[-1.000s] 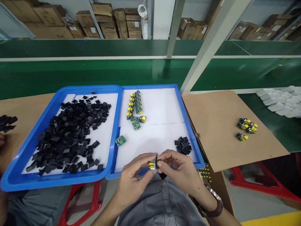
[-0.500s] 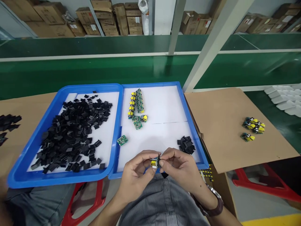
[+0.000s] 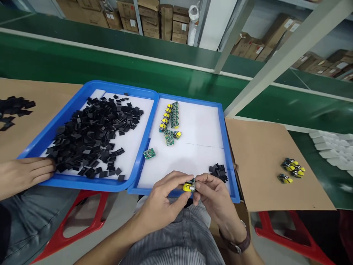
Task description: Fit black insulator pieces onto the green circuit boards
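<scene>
Now, far left, loose black pieces (image 3: 16, 106) lie on brown cardboard (image 3: 52, 94), and below them a co-worker's hand (image 3: 30, 171) reaches over the near corner of the left blue tray (image 3: 91, 185), fingertips right at a big black heap (image 3: 88, 136). Across to the right blue tray (image 3: 198, 125): 1 green board (image 3: 149, 153) sits apart near the left rim, and behind it a row of yellow-topped parts (image 3: 166, 117) runs close beside a row of green boards (image 3: 175, 115). Centre stage, the left hand (image 3: 165, 202) pinches a small yellow assembly (image 3: 189, 187) between thumb and fingers, and the right hand (image 3: 215, 195) pinches its other side, so 2 hands share 1 part, up over the near rim. Just behind the right hand, a small black pile (image 3: 218, 172); further right, yellow-and-black units (image 3: 292, 171) cluster on a cardboard sheet (image 3: 261, 147), with white containers (image 3: 333, 149) beyond.
</scene>
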`<state>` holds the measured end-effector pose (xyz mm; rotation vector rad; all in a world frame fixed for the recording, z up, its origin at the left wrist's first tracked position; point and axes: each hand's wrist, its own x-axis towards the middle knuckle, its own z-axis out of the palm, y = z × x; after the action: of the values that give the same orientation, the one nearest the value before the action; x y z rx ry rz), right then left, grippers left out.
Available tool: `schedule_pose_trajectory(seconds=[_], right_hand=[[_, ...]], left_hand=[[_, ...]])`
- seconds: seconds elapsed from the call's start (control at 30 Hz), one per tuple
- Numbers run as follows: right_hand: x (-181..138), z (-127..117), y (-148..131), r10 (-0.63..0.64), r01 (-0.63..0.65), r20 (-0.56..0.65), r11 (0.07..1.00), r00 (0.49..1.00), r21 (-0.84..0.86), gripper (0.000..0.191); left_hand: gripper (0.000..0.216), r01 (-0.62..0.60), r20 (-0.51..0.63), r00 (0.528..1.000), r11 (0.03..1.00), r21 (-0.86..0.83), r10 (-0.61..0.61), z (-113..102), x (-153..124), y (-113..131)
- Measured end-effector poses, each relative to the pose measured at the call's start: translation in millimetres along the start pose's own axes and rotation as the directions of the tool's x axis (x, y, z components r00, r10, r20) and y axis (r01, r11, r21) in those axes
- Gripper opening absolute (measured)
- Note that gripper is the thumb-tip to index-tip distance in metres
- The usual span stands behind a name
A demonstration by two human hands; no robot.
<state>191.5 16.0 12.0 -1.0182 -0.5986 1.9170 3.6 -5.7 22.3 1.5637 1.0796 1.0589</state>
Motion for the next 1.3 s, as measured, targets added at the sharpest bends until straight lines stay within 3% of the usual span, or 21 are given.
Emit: schedule_pose_trajectory(seconds=[0.23, 0.67, 0.87, 1.03, 1.17, 1.3], right_hand=[[-1, -1, 3, 0.116, -0.117, 0.020, 0.991, 0.993, 0.064, 0.021], [-5, -4, -1, -0.090, 0.085, -0.026, 0.983, 0.996, -0.165, 0.021], [-10, 0, -1, 0.027, -0.026, 0.006, 0.995, 1.000, -0.096, 0.022], [-17, -1, 1, -0.098, 0.092, -0.019, 0.978, 0.995, -0.188, 0.015], [-16, -5, -1, -0.040, 0.056, 0.078, 0.976, 0.996, -0.210, 0.013], [-12, -2, -3, -0.044, 0.068, 0.110, 0.973, 0.993, -0.222, 0.012]], left_hand=[[0.044, -0.011, -0.036, 0.999, 0.999, 0.036, 0.012, 1, -2, 5], [0.044, -0.017, -0.061, 0.998, 1.000, 0.007, 0.017, 2, -4, 5], [0.051, -0.085, -0.029, 0.996, 0.995, 0.053, 0.086, 3, -9, 2], [0.047, -0.075, -0.032, 0.997, 0.997, -0.002, 0.075, 2, -8, 1], [0.044, -0.018, 0.004, 1.000, 0.994, -0.107, 0.019, -2, -7, -3], [0.048, -0.046, 0.048, 0.998, 0.996, -0.071, 0.049, -7, -9, -11]])
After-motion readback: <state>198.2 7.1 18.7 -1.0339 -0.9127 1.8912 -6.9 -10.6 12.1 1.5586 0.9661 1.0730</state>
